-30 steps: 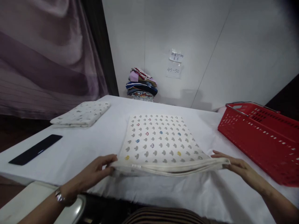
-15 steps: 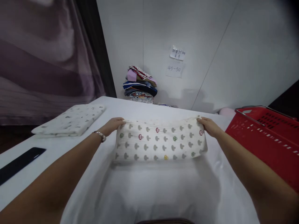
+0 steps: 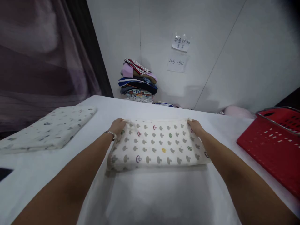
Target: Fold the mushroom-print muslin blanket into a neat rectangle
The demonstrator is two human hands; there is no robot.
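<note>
A white cloth with a mushroom print (image 3: 154, 143) stretches between my two hands over the white table (image 3: 159, 193). It is folded into a wide band, mostly grey mushrooms with a few red, green, yellow and purple ones. My left hand (image 3: 117, 125), a bracelet at its wrist, is closed on the far left corner. At the far right corner my right hand (image 3: 196, 126) pinches the cloth in the same way. The fingertips of both hands are partly hidden by the fabric.
Another folded white printed cloth (image 3: 53, 126) lies on the table's left side. A dark flat object (image 3: 4, 172) shows at the left edge. On the right stands a red basket (image 3: 269, 147). Stacked folded fabrics (image 3: 138, 81) rise behind the table, against the wall.
The cloth's upper edge has been drawn slightly closer together, and its lower part now spreads toward me over the table. The view has shifted, so the basket sits farther right.
</note>
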